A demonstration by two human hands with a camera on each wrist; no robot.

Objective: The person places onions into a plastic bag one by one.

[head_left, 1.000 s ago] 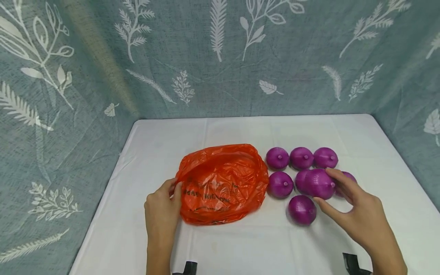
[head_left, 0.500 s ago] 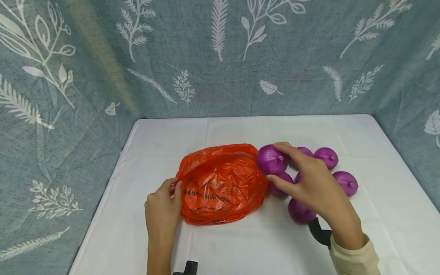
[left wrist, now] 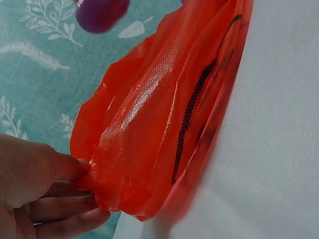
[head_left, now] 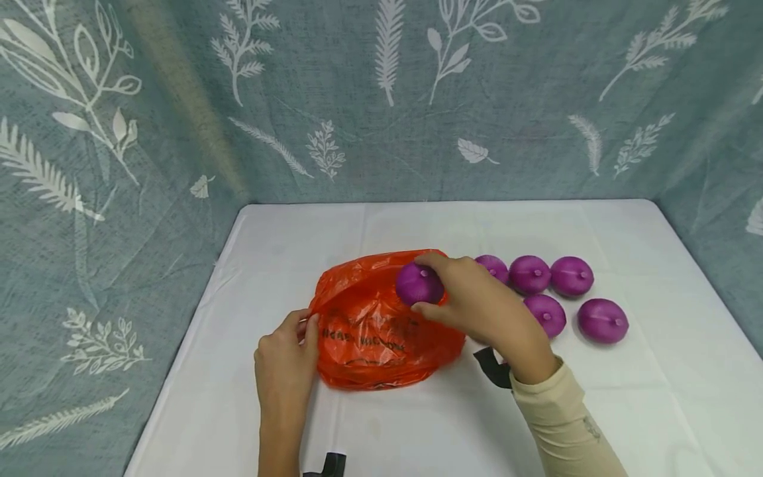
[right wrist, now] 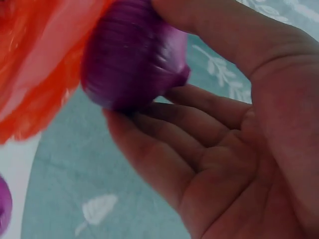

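Note:
A red plastic bag (head_left: 375,358) with dark lettering lies on the white-covered table, its mouth held apart. My left hand (head_left: 286,351) pinches the bag's left edge between thumb and fingers, also visible in the left wrist view where the bag (left wrist: 139,124) spreads from the fingertips. My right hand (head_left: 477,291) grips a purple onion (head_left: 416,283) over the bag's opening. In the right wrist view the ridged onion (right wrist: 132,59), with its pointed nub, sits between thumb and fingers beside the bag's edge. The right hand and forearm hide part of the bag's right side.
Several more purple onions stand right of the bag, among them a back-row onion (head_left: 572,276) and a front onion (head_left: 603,321). The right forearm may hide others. A leaf-patterned teal cloth (head_left: 417,146) hangs behind the white table (head_left: 381,437).
My right hand has carried the onion leftward from the group, past the back row, to above the bag. The left hand keeps its pinch on the bag's edge.

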